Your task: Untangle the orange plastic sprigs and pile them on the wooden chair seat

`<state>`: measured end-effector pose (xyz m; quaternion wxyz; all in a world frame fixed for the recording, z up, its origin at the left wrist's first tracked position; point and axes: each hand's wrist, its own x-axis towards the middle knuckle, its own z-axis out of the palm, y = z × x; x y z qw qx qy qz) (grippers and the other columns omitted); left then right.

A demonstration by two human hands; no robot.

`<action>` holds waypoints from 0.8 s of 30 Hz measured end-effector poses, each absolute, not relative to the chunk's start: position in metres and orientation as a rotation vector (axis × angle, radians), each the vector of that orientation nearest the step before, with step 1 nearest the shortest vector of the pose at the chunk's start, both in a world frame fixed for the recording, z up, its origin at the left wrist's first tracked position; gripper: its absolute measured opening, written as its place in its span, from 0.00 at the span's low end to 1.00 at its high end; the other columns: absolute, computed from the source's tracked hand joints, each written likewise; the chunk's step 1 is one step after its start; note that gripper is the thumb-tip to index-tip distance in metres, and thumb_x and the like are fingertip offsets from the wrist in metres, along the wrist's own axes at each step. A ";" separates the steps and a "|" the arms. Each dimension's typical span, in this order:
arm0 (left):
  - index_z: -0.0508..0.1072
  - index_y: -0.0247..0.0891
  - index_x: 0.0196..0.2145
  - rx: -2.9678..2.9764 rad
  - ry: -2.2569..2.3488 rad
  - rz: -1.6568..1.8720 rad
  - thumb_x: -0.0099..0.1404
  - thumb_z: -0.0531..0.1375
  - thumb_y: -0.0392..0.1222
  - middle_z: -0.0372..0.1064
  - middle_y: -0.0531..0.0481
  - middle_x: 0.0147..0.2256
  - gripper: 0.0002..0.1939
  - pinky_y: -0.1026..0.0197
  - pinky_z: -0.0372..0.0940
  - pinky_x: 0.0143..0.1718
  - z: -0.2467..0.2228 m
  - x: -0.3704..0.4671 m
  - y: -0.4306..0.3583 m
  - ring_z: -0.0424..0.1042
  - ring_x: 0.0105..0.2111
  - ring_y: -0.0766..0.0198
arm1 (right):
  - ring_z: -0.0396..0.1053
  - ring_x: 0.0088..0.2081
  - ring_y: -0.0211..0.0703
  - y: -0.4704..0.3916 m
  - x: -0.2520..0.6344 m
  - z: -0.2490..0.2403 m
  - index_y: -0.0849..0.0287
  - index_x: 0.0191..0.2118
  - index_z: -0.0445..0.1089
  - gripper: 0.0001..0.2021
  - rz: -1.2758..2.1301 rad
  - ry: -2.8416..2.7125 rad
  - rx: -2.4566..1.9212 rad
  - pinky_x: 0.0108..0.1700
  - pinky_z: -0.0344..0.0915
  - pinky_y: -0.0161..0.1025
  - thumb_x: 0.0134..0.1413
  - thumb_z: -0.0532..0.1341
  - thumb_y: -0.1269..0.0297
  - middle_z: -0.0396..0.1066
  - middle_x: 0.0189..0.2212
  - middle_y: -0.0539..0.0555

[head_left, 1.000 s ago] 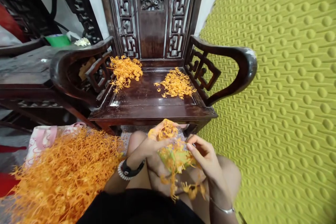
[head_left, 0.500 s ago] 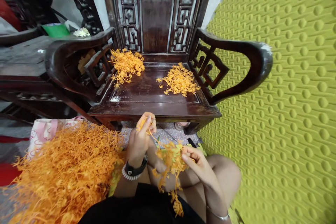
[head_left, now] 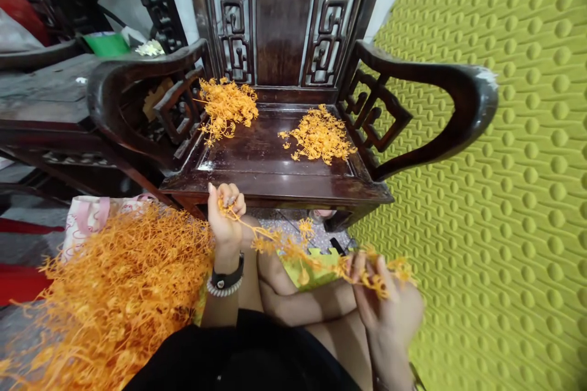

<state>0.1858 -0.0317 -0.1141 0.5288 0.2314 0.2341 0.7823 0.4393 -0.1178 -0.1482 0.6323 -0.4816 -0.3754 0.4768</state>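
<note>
An orange plastic strand (head_left: 288, 248) with small flower-like clusters stretches between my hands over my crossed legs. My left hand (head_left: 225, 211) is closed around its left end, with orange bits showing between the fingers. At the strand's right end, my right hand (head_left: 383, 290) grips it, slightly blurred, and clusters stick out past the fingers. On the dark wooden chair seat (head_left: 270, 165) lie two orange piles, a stringy one (head_left: 229, 107) at the left and one of small loose pieces (head_left: 323, 134) at the right.
A large heap of orange strands (head_left: 132, 293) fills the lower left, beside a white and pink bag (head_left: 85, 223). Yellow bumpy matting (head_left: 513, 208) covers the right side. A green container (head_left: 107, 44) stands on dark furniture at the upper left.
My hands have moved apart, the right one rightward and the left one leftward. The strand, which hung down loosely in front of my legs, is now pulled out nearly straight between them.
</note>
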 end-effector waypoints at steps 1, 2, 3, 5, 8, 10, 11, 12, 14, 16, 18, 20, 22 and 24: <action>0.50 0.36 0.19 0.523 0.579 1.883 0.65 0.58 0.55 0.43 0.58 0.21 0.28 0.72 0.44 0.14 -0.115 0.187 -0.033 0.45 0.15 0.76 | 0.60 0.23 0.41 -0.116 0.439 -0.144 0.53 0.16 0.62 0.24 1.067 -0.824 -1.064 0.28 0.64 0.40 0.51 0.62 0.42 0.58 0.16 0.49; 0.49 0.36 0.19 0.501 0.599 1.895 0.66 0.58 0.54 0.43 0.58 0.21 0.28 0.72 0.44 0.14 -0.115 0.188 -0.034 0.45 0.15 0.76 | 0.59 0.22 0.39 -0.113 0.439 -0.140 0.54 0.15 0.59 0.26 1.046 -0.779 -1.022 0.28 0.64 0.39 0.52 0.62 0.42 0.54 0.15 0.48; 0.49 0.36 0.19 0.488 0.617 1.902 0.67 0.57 0.53 0.43 0.58 0.20 0.28 0.72 0.44 0.14 -0.116 0.189 -0.035 0.44 0.15 0.76 | 0.56 0.22 0.37 -0.111 0.439 -0.135 0.56 0.15 0.55 0.28 1.028 -0.725 -0.972 0.28 0.63 0.37 0.52 0.63 0.43 0.51 0.14 0.47; 0.49 0.36 0.19 0.489 0.647 1.912 0.66 0.58 0.53 0.44 0.58 0.20 0.28 0.72 0.43 0.14 -0.117 0.190 -0.038 0.44 0.14 0.76 | 0.51 0.20 0.34 -0.107 0.439 -0.127 0.59 0.15 0.48 0.31 1.012 -0.618 -0.856 0.27 0.60 0.34 0.49 0.67 0.47 0.47 0.13 0.45; 0.51 0.36 0.18 0.528 0.689 1.912 0.64 0.60 0.54 0.44 0.59 0.19 0.28 0.71 0.41 0.14 -0.120 0.191 -0.041 0.43 0.14 0.77 | 0.45 0.19 0.32 -0.101 0.440 -0.116 0.61 0.16 0.41 0.35 1.038 -0.497 -0.702 0.22 0.54 0.31 0.48 0.69 0.51 0.45 0.12 0.44; 0.53 0.35 0.18 0.595 0.733 1.868 0.62 0.62 0.54 0.45 0.58 0.19 0.28 0.71 0.41 0.14 -0.124 0.190 -0.044 0.43 0.15 0.77 | 0.43 0.18 0.32 -0.097 0.441 -0.111 0.61 0.16 0.39 0.36 1.031 -0.481 -0.654 0.20 0.50 0.29 0.50 0.68 0.52 0.43 0.13 0.44; 0.53 0.35 0.18 0.650 0.766 1.837 0.61 0.63 0.54 0.46 0.58 0.19 0.28 0.71 0.42 0.15 -0.126 0.190 -0.046 0.45 0.15 0.77 | 0.43 0.18 0.32 -0.095 0.443 -0.109 0.61 0.16 0.38 0.36 1.011 -0.478 -0.634 0.20 0.49 0.29 0.50 0.68 0.53 0.42 0.13 0.43; 0.54 0.35 0.18 0.718 0.809 1.798 0.61 0.63 0.54 0.47 0.58 0.19 0.28 0.71 0.43 0.16 -0.129 0.189 -0.048 0.46 0.16 0.76 | 0.44 0.18 0.31 -0.094 0.445 -0.106 0.61 0.16 0.38 0.36 0.982 -0.471 -0.612 0.20 0.50 0.29 0.50 0.69 0.54 0.42 0.13 0.43; 0.55 0.35 0.18 0.851 0.908 1.708 0.62 0.63 0.53 0.48 0.56 0.19 0.27 0.71 0.46 0.18 -0.136 0.189 -0.052 0.48 0.18 0.75 | 0.48 0.19 0.30 -0.093 0.451 -0.102 0.61 0.16 0.39 0.35 0.927 -0.439 -0.562 0.21 0.54 0.28 0.49 0.70 0.57 0.43 0.14 0.43; 0.56 0.35 0.17 0.910 0.968 1.627 0.63 0.62 0.54 0.49 0.56 0.19 0.27 0.70 0.48 0.20 -0.140 0.188 -0.056 0.50 0.19 0.74 | 0.50 0.18 0.28 -0.094 0.459 -0.099 0.60 0.16 0.43 0.31 0.932 -0.393 -0.518 0.22 0.56 0.26 0.49 0.70 0.61 0.45 0.14 0.42; 0.55 0.35 0.17 0.878 0.953 1.602 0.63 0.62 0.54 0.49 0.55 0.19 0.28 0.69 0.48 0.20 -0.142 0.187 -0.058 0.49 0.19 0.73 | 0.44 0.15 0.25 -0.096 0.468 -0.096 0.60 0.18 0.47 0.27 1.039 -0.358 -0.513 0.19 0.54 0.25 0.52 0.68 0.64 0.46 0.15 0.40; 0.53 0.35 0.16 0.807 0.908 1.672 0.61 0.63 0.55 0.47 0.56 0.18 0.29 0.69 0.45 0.18 -0.142 0.186 -0.057 0.47 0.18 0.74 | 0.34 0.13 0.24 -0.099 0.476 -0.096 0.59 0.19 0.49 0.24 1.230 -0.353 -0.588 0.16 0.52 0.26 0.54 0.66 0.66 0.46 0.15 0.39; 0.52 0.35 0.16 0.755 0.887 1.761 0.61 0.62 0.59 0.45 0.57 0.17 0.31 0.69 0.42 0.17 -0.142 0.185 -0.055 0.44 0.17 0.75 | 0.30 0.13 0.25 -0.104 0.483 -0.099 0.59 0.17 0.47 0.26 1.402 -0.364 -0.709 0.16 0.53 0.27 0.53 0.66 0.65 0.44 0.14 0.39; 0.53 0.35 0.16 0.756 0.905 1.793 0.62 0.59 0.61 0.46 0.57 0.17 0.31 0.69 0.42 0.17 -0.141 0.186 -0.055 0.45 0.17 0.75 | 0.34 0.12 0.26 -0.112 0.490 -0.103 0.59 0.16 0.44 0.29 1.454 -0.372 -0.827 0.16 0.54 0.28 0.48 0.69 0.64 0.42 0.12 0.40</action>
